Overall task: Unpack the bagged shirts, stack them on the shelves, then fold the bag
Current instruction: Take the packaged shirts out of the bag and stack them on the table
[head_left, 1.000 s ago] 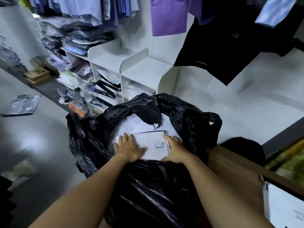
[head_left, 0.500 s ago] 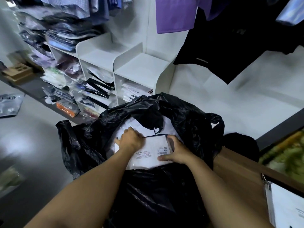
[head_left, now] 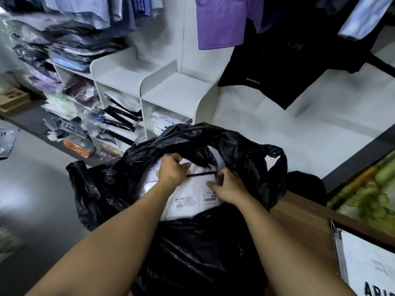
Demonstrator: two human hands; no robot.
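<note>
A big black plastic bag stands open in front of me, full of white packaged shirts. The top shirt pack shows printed labels and a barcode. My left hand reaches deep into the bag's mouth, its fingers curled over the far edge of the pack. My right hand grips the pack's right far corner with bent fingers. White cubby shelves stand behind the bag, the nearest lower cubby holding a few white packs.
More shelves on the left are crammed with bagged shirts. Purple, black and blue garments hang overhead. A wooden counter with a white printed sheet lies to the right. Grey floor spreads left of the bag.
Both hands slid from lying flat on the top pack to its far edge and curled round it. The pack now shows more of its labelled face. The camera drew closer.
</note>
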